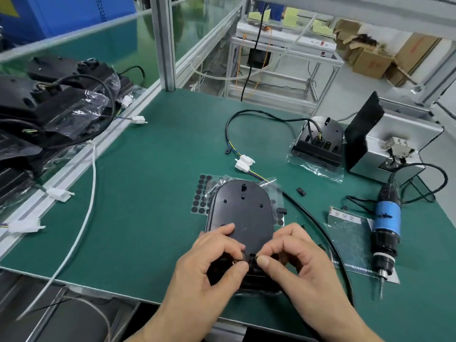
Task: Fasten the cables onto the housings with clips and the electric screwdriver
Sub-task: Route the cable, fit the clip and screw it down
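Observation:
A black oval housing [240, 208] lies on the green mat in front of me, partly in a clear bag. My left hand [212, 267] and my right hand [296, 257] both pinch a small black part at its near end, thumbs almost touching. What exactly sits between the fingers is hidden. A black cable [318, 225] runs from under my right hand toward the white connectors [244, 162]. The electric screwdriver [386, 230], blue-banded, lies at the right, tip toward me. A loose black clip [301, 191] rests beside the housing.
A second housing [318, 139] with its cable stands at the back right, next to a grey screw feeder [394, 144]. A sheet of black round pads [201, 196] lies left of the housing. Bagged housings [56, 99] pile up at the left, behind an aluminium rail.

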Demonstrator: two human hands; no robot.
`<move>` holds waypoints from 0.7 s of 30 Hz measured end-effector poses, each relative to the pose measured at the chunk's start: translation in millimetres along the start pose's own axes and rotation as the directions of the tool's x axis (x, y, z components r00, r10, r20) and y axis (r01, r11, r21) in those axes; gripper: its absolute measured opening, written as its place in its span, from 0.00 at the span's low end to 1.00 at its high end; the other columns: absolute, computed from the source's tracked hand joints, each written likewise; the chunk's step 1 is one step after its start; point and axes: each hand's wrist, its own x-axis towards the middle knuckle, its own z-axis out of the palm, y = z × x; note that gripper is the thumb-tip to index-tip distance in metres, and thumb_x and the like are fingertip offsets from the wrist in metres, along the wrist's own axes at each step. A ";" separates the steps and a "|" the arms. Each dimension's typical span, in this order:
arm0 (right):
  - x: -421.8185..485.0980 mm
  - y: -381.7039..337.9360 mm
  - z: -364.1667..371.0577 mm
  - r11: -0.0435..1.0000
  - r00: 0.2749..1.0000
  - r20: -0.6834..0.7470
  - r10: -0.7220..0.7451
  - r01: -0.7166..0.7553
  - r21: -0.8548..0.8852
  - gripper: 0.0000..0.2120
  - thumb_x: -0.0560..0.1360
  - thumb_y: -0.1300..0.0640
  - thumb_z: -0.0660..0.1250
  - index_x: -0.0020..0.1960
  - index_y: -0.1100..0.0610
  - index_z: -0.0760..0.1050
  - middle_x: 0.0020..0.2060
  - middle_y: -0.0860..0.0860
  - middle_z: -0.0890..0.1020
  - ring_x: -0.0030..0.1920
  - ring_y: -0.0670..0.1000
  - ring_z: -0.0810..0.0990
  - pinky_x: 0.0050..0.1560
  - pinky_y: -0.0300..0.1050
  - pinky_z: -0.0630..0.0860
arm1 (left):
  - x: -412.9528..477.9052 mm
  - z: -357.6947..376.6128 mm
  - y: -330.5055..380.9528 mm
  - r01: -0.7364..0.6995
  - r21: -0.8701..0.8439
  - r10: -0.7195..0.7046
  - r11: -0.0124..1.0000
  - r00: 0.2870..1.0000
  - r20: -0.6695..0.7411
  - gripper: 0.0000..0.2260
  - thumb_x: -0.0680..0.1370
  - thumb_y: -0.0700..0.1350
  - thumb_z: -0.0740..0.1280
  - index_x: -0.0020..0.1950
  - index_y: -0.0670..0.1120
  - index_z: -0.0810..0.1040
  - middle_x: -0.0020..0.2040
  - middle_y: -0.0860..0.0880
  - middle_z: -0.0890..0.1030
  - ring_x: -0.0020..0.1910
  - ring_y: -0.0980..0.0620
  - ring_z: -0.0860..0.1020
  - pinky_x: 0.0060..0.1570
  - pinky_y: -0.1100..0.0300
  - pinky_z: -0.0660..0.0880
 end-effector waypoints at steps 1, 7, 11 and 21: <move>0.9 0.7 0.2 1.000 1.000 0.013 0.019 -0.019 0.025 0.09 0.70 0.62 0.77 0.39 0.49 0.82 0.40 0.47 0.75 0.38 0.47 0.73 0.44 0.34 0.70 | 0.0 0.4 0.2 0.003 -0.005 -0.003 1.000 1.000 -0.007 0.03 0.73 0.52 0.68 0.45 0.55 0.77 0.52 0.58 0.84 0.71 0.59 0.71 0.69 0.46 0.68; 2.6 2.3 0.0 0.997 0.997 0.035 0.074 -0.074 0.023 0.08 0.69 0.63 0.76 0.38 0.50 0.83 0.40 0.47 0.75 0.37 0.49 0.74 0.44 0.34 0.71 | 1.4 3.3 -1.5 -0.051 0.043 0.053 0.998 0.998 -0.042 0.02 0.73 0.49 0.68 0.43 0.54 0.76 0.50 0.58 0.83 0.68 0.55 0.74 0.71 0.44 0.65; 3.7 -1.3 0.1 0.992 0.992 0.049 0.112 -0.115 0.055 0.02 0.67 0.54 0.75 0.38 0.52 0.83 0.40 0.49 0.75 0.38 0.49 0.73 0.44 0.35 0.70 | 1.1 6.6 -1.8 -0.047 0.069 0.052 0.997 0.996 -0.068 0.02 0.73 0.50 0.68 0.43 0.55 0.75 0.49 0.58 0.82 0.68 0.55 0.74 0.72 0.45 0.62; 13.7 -6.3 -9.7 0.970 0.958 0.170 0.233 -0.240 0.023 0.05 0.69 0.61 0.77 0.37 0.53 0.83 0.39 0.51 0.76 0.37 0.48 0.72 0.46 0.47 0.71 | 3.6 7.7 0.6 -0.013 0.042 0.018 0.999 0.994 -0.109 0.04 0.72 0.52 0.70 0.41 0.54 0.77 0.48 0.58 0.83 0.65 0.54 0.77 0.66 0.36 0.69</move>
